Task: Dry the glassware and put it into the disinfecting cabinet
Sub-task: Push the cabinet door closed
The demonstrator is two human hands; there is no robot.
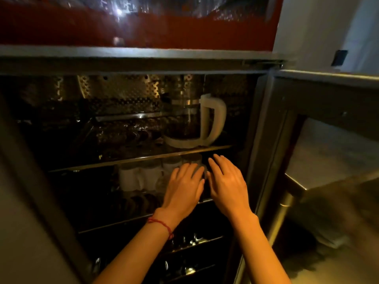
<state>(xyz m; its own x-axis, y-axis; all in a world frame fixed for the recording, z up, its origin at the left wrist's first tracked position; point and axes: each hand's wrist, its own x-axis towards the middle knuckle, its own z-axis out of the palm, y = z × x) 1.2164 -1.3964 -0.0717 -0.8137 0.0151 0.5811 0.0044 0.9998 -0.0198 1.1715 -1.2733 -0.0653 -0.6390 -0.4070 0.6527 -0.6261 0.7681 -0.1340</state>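
Observation:
The disinfecting cabinet (260, 124) stands open in front of me, dark inside, with several wire shelves. Both my hands reach onto the second shelf (205, 200). My left hand (184, 187) is cupped around a clear glass (202, 171) at the right end of a row of glasses. My right hand (227, 181) lies flat against the same glass from the right, fingers spread. Frosted white glasses (131, 179) stand in a row to the left. On the shelf above sits a glass jug with a white handle (213, 119).
The cabinet's door (328, 111) hangs open to the right, its glass pane showing a steel table behind. Lower shelves (192, 242) hold dim shiny items. A red panel (143, 25) tops the cabinet. A grey wall lies at the left.

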